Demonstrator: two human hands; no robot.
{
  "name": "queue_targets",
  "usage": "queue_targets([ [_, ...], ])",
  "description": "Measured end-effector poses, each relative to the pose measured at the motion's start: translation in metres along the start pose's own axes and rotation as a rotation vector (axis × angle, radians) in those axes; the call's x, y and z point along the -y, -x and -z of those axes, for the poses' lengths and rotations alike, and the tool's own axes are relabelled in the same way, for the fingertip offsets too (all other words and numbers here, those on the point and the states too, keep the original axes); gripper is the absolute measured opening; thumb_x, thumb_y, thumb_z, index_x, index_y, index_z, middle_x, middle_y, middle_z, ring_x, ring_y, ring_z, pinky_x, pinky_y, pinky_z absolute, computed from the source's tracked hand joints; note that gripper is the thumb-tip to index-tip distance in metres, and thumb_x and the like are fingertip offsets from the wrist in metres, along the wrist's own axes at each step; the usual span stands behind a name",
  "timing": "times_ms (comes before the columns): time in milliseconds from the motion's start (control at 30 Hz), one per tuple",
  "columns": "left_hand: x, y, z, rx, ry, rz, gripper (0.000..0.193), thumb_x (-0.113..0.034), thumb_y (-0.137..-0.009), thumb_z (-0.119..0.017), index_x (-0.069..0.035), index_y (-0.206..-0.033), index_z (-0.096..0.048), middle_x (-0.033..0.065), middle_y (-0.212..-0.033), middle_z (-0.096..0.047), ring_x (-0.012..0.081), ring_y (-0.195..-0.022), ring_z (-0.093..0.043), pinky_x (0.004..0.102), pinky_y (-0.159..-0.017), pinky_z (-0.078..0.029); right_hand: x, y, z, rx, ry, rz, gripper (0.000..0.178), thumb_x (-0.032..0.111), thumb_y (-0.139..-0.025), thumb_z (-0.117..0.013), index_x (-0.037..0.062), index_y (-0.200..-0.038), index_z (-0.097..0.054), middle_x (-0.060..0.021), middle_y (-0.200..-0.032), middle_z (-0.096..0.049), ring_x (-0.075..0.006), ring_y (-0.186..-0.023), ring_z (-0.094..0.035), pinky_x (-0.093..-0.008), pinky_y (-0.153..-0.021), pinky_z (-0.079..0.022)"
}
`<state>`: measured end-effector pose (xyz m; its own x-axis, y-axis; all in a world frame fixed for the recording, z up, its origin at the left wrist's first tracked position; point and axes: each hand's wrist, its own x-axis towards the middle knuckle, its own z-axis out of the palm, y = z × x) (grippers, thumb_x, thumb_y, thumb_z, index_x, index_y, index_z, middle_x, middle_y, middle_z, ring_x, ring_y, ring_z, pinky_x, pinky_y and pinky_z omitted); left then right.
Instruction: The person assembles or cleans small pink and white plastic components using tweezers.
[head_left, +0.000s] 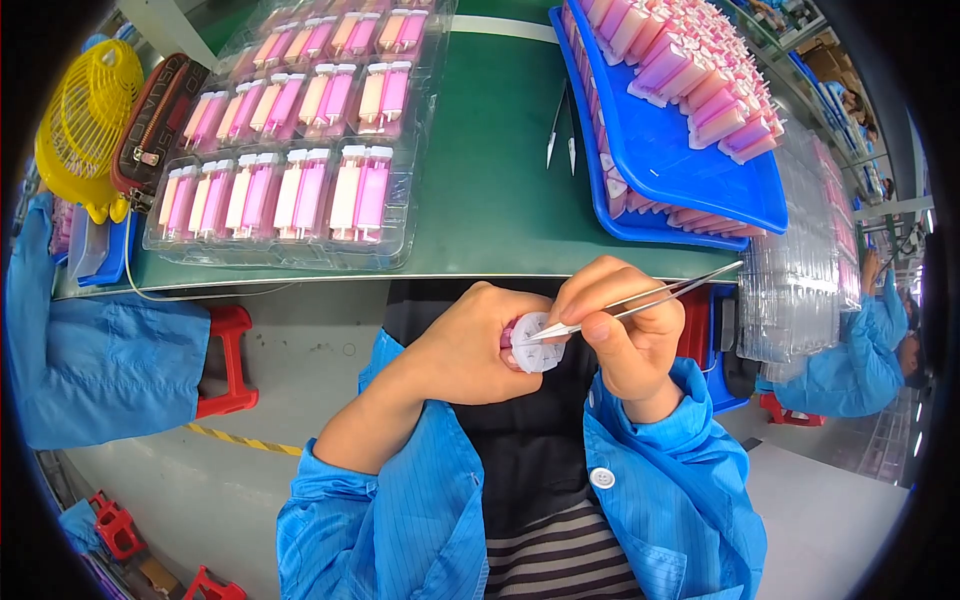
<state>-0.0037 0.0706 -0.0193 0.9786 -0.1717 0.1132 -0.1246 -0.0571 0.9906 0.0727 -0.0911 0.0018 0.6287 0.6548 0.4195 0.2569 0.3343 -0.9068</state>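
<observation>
Closed around a small pink piece (pixel 507 334) is my left hand (pixel 455 345), held in front of my body just off the table's near edge. A translucent white round disc (pixel 540 355) sits at the end of that piece, facing my right hand. My right hand (pixel 635 330) pinches a pair of metal tweezers (pixel 655 294) between thumb and fingers. Their pale tips reach the face of the disc, and their back end points to the right. Whether the tips grip anything small cannot be made out. My fingers hide most of the pink piece.
A clear blister tray (pixel 290 255) on the green table (pixel 480 120) bears paired pink and cream tubes. Stacked blue trays (pixel 650 160) hold many pink pieces; slim pointed tools (pixel 553 135) lie beside them. Clear trays (pixel 790 290) are piled at right; a yellow fan (pixel 90 110) stands left.
</observation>
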Motion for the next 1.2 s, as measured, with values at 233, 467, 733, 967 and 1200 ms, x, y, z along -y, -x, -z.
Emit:
queue_targets([
  [233,0.002,0.0,-0.003,-0.081,-0.102,-0.002,0.019,-0.003,-0.06,-0.071,-0.002,-0.076,-0.06,0.0142,-0.065,-0.062,0.0336,-0.061,-0.063,0.0366,-0.056,-0.048,0.012,-0.009,-0.001,0.065,0.335,0.101,0.005,0.0,-0.081,-0.069,-0.002,-0.086,-0.067,-0.0136,-0.083,-0.066,-0.0192,-0.069,-0.065,-0.0279,-0.059,-0.05],
  [467,0.003,-0.001,-0.006,-0.197,-0.255,-0.098,0.022,-0.004,-0.061,-0.075,-0.004,-0.076,-0.058,0.0147,-0.068,-0.062,0.0353,-0.065,-0.063,0.0387,-0.054,-0.047,0.025,-0.018,-0.002,0.203,0.526,0.258,0.016,0.007,-0.072,-0.077,-0.0004,-0.083,-0.068,-0.0126,-0.079,-0.064,-0.0259,-0.064,-0.063,-0.031,-0.056,-0.05],
  [733,0.004,-0.012,-0.018,-0.676,-0.385,-0.284,0.021,-0.001,-0.067,-0.077,-0.003,-0.076,-0.057,0.0066,-0.066,-0.058,0.0177,-0.057,-0.059,0.0277,-0.053,-0.043,0.002,0.012,-0.013,-0.238,0.151,0.2,0.022,0.019,-0.089,-0.068,-0.0019,-0.094,-0.067,-0.0166,-0.089,-0.067,-0.021,-0.076,-0.065,-0.0294,-0.065,-0.052],
  [967,0.01,-0.013,-0.022,-0.755,-0.422,-0.38,0.024,-0.002,-0.062,-0.076,-0.003,-0.076,-0.056,0.0106,-0.067,-0.054,0.0303,-0.057,-0.055,0.0368,-0.05,-0.042,-0.001,0.008,-0.02,-0.234,0.19,0.177,0.017,0.013,-0.089,-0.066,-0.0032,-0.094,-0.066,-0.0168,-0.09,-0.066,-0.0206,-0.077,-0.065,-0.0289,-0.066,-0.052],
  [1200,0.011,-0.015,-0.022,-0.749,-0.451,-0.401,0.025,-0.003,-0.062,-0.076,-0.004,-0.075,-0.055,0.0099,-0.066,-0.053,0.0295,-0.056,-0.054,0.0367,-0.05,-0.041,-0.002,0.009,-0.021,-0.247,0.227,0.181,0.015,0.011,-0.088,-0.067,-0.003,-0.094,-0.066,-0.0165,-0.089,-0.067,-0.0212,-0.077,-0.065,-0.0287,-0.067,-0.052],
])
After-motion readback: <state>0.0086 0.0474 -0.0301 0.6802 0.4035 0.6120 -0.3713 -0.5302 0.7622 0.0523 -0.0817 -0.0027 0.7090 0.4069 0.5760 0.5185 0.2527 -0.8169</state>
